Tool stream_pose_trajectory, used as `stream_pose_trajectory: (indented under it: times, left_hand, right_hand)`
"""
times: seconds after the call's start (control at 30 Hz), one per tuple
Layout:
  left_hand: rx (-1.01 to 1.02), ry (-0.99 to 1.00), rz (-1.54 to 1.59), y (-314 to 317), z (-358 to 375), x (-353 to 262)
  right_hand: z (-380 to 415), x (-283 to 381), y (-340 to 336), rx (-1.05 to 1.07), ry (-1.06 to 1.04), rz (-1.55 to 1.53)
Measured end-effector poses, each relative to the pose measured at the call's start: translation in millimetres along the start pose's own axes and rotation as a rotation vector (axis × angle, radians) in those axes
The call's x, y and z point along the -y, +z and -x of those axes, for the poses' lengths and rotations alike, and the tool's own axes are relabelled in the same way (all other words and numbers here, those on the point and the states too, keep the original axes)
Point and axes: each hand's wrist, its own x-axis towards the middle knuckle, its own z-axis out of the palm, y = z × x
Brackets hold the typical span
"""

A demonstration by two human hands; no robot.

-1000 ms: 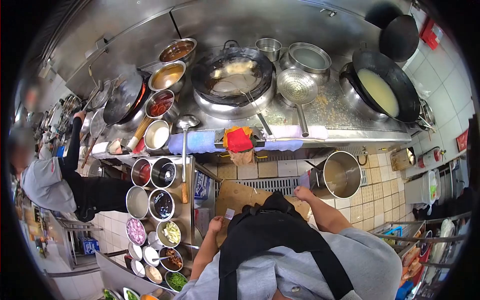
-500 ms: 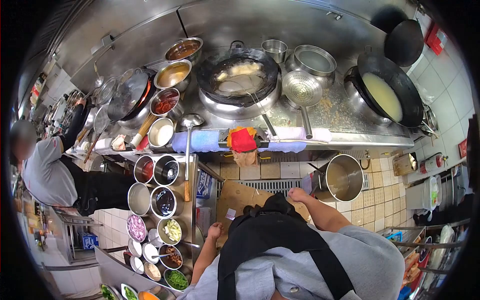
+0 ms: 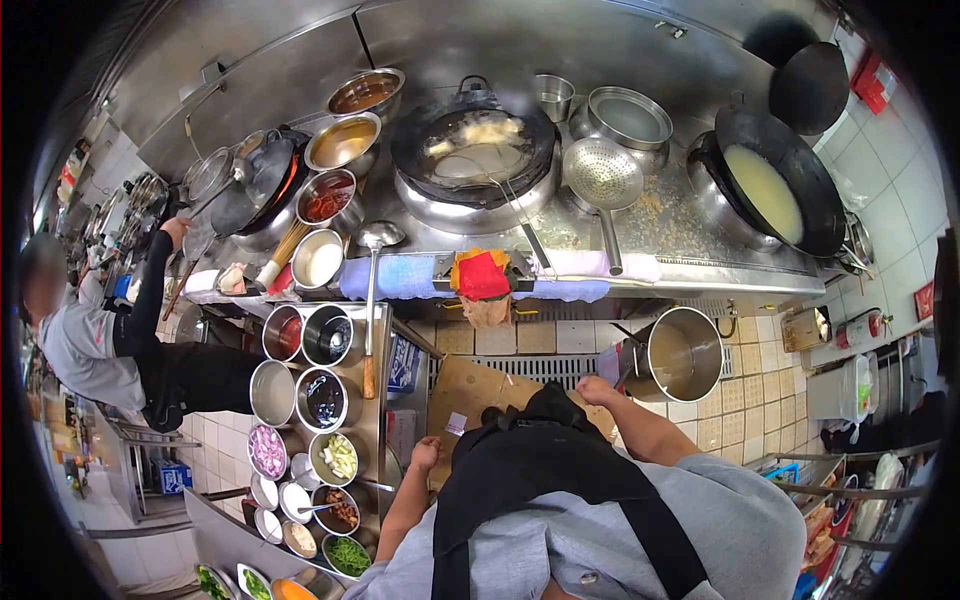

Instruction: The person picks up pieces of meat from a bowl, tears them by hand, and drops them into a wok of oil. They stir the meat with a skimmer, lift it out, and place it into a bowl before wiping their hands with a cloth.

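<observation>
Loosely curled and with nothing visible in it, my left hand hangs beside the steel ingredient counter. My right hand is also curled, apart from the large steel pot of cloudy liquid to its right. In front of me, pale pieces cook in bubbling oil in the middle wok. A wire strainer rests in that wok, its handle toward me. A perforated skimmer lies to its right, and a long-handled ladle bridges the counter at left.
A co-worker stands at left, one hand on a ladle over the smoking left wok. Another wok at right holds pale liquid. Steel bowls of sauces and chopped onion crowd the counter. Cardboard covers tiles underfoot.
The co-worker's arm has come nearer, and a ladle in that hand now reaches over the left wok. My hands stay almost where they were. The view has shifted slightly.
</observation>
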Motion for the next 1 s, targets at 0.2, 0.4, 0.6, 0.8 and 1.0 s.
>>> stream_pose_trajectory:
  times: [0.2,0.4,0.6,0.8,1.0]
  left_hand:
    - [-0.002,-0.047,-0.016,5.0,9.7,-18.0]
    - [-0.021,-0.038,-0.002,3.9,-1.9,-5.1]
    - [-0.045,-0.009,-0.097,1.2,-9.3,7.2]
    - [-0.073,-0.027,0.036,8.8,-1.3,8.9]
    - [-0.090,-0.025,-0.010,24.9,3.0,4.7]
  right_hand:
    - [-12.1,-17.3,10.1,0.047,0.015,0.040]
    - [-6.9,-5.7,7.8,0.008,0.007,0.056]
    - [-19.6,-18.1,15.2,0.014,-0.036,-0.061]
    - [-21.4,-18.2,6.8,-0.006,-0.058,-0.043]
    - [-36.9,-16.8,-17.2,-0.004,-0.037,-0.007]
